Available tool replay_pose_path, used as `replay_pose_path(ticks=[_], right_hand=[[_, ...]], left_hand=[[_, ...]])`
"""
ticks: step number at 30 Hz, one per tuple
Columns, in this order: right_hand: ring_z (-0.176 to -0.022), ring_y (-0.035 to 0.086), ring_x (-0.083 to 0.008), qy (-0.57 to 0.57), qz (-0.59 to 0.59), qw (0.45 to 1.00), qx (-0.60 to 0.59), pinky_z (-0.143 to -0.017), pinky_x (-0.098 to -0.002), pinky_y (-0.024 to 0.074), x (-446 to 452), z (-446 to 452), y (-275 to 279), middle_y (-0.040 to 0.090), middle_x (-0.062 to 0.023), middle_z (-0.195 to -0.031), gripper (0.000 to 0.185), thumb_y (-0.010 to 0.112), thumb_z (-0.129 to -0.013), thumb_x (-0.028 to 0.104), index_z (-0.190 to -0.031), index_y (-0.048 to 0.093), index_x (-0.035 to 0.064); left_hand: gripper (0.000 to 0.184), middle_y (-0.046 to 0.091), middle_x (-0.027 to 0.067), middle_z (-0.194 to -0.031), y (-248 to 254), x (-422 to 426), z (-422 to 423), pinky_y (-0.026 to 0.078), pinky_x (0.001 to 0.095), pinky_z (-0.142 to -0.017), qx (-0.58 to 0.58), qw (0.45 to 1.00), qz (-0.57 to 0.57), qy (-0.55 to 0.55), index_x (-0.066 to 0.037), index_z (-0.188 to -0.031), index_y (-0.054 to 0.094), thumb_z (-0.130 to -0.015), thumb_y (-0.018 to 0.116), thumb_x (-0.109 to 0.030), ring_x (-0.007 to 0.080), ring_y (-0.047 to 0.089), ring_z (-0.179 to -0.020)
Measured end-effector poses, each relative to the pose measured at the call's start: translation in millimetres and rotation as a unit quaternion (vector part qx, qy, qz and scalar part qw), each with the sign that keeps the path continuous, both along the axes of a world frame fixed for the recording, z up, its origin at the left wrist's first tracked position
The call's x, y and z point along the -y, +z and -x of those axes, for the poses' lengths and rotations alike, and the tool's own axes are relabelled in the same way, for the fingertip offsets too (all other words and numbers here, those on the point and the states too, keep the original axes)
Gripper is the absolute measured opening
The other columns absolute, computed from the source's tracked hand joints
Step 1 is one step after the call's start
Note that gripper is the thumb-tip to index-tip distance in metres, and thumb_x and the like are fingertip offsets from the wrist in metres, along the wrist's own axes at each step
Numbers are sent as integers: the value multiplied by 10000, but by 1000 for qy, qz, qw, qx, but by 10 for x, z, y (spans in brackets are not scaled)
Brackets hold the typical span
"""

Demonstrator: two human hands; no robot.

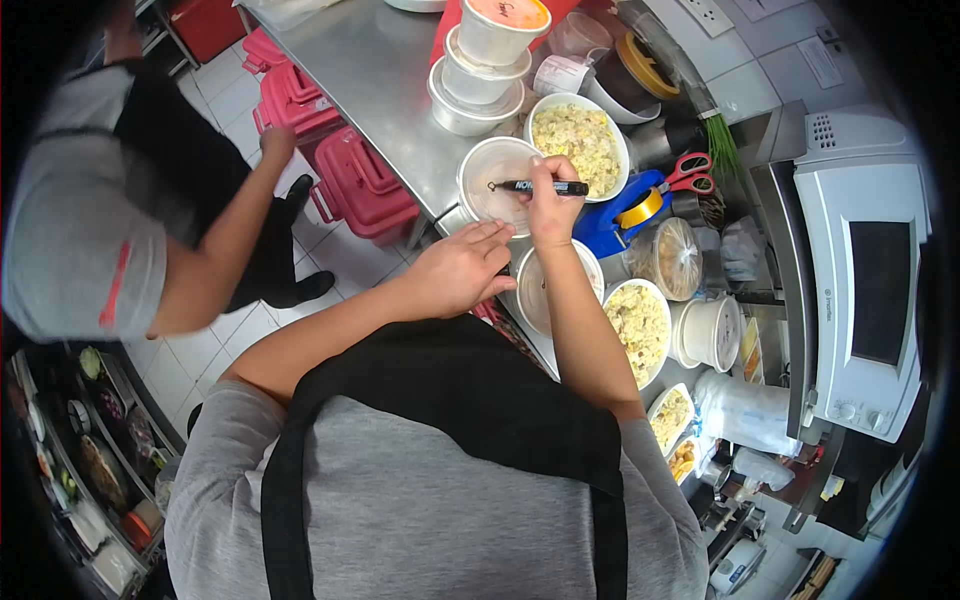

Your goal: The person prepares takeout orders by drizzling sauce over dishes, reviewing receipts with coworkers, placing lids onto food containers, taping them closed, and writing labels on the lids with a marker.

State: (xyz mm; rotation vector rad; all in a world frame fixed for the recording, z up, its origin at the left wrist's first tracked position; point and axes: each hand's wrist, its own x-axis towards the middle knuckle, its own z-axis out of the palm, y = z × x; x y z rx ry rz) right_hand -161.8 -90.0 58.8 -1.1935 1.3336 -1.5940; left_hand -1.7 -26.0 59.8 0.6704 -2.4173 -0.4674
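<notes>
A black marker (pixel 520 186) is held in my right hand (pixel 556 205), its tip over the translucent lid of a round container (pixel 478 178). A small dark mark shows on that lid near the tip. My left hand (pixel 462 268) rests with its fingers spread at the lid's lower edge and holds nothing. Just below, a second lidded container (pixel 535 295) is partly covered by my right forearm. A white bowl of yellow chopped food (pixel 576 140) stands behind my right hand. Stacked lidded tubs (pixel 478 82) stand beyond the container.
To the right are a blue tape dispenser (pixel 603 222), red scissors (pixel 690 174), another food bowl (pixel 636 322), white tubs (pixel 713 332) and a white microwave (pixel 868 300). Another person (pixel 130 200) stands at the left, beside pink lidded bins (pixel 362 187) on the floor.
</notes>
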Motion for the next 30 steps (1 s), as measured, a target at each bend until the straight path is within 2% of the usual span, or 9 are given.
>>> replay_pose_path(ticks=[5,22,30], right_hand=[[-434,437,-50,-1,-23,1000,9,-395,-214,375,5,28,34,470,19,-537,237,599,-823,96,-626,471,61],[-401,429,-81,-58,-10,998,33,-369,-219,358,17,141,1,463,-5,-554,217,574,-818,92,-644,445,80],[-409,422,-73,-52,6,999,4,-371,-217,357,23,191,-20,454,5,-559,231,576,-816,92,-634,434,78]], left_hand=[[368,510,238,-1196,-25,0,-2,359,421,-987,-13,1000,-3,4,37,-930,529,-837,566,-317,351,464,-1158],[370,508,245,-1194,6,-3,-15,358,420,-988,-24,1000,-16,3,44,-931,528,-833,571,-310,358,464,-1156],[368,504,247,-1198,27,-2,-4,354,418,-992,-15,1000,-15,2,37,-931,528,-832,571,-315,354,460,-1159]])
